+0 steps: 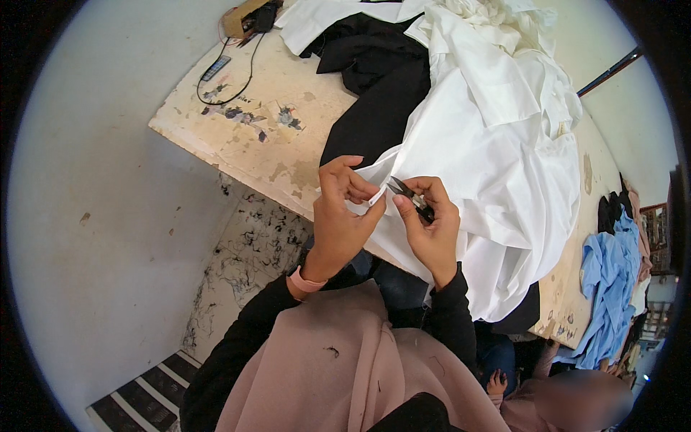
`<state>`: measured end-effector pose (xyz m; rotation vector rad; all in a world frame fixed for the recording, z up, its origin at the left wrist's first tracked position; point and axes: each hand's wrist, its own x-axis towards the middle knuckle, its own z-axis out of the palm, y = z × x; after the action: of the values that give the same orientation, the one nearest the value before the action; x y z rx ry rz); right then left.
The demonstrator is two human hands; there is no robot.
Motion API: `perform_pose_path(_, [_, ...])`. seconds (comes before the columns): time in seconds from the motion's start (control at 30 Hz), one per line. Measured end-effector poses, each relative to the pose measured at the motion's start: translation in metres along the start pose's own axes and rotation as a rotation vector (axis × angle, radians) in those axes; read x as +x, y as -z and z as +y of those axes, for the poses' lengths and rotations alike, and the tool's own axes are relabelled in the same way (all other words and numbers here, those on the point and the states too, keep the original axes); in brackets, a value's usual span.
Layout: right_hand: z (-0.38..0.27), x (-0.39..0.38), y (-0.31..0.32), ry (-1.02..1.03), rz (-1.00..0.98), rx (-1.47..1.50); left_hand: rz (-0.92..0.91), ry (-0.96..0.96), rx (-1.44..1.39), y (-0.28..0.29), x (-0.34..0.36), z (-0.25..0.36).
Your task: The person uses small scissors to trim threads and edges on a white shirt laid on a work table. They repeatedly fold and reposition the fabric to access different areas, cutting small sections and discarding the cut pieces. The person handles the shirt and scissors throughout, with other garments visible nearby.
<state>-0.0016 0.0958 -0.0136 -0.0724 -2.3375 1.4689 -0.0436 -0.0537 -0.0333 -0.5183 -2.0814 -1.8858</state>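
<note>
A large piece of white cloth [468, 158], apparently a garment, spreads over the table and hangs off its near edge. Between thumb and fingers, my left hand [344, 205] pinches a folded edge of it. My right hand [432, 223] grips small dark thread snips [407, 193], their pointed blades up against that white edge. Part of the snips is hidden inside my fingers. Just beyond my left hand, black cloth [374, 115] lies beside the white cloth.
The worn, stained table [281, 155] carries a remote control [215, 68], a black cable and a box [248, 20] at the far left. Blue garments [608, 281] hang over its right side. Another person [533, 396] sits at the lower right. Thread scraps litter the floor [252, 252].
</note>
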Motion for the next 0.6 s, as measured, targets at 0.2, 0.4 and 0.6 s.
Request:
perform_pose_path(0.2, [-0.003, 0.001, -0.001, 0.104, 0.067, -0.110, -0.003, -0.016, -0.007, -0.001, -0.001, -0.001])
perform_pose_path(0.4, [0.015, -0.010, 0.020, 0.144, -0.127, -0.662, -0.042, 0.052, -0.067, 0.010, 0.016, -0.019])
perform_pose_path(0.6, [0.009, 0.005, 0.052, 0.092, -0.006, -0.407, -0.353, -0.178, 0.393, 0.024, 0.044, -0.044])
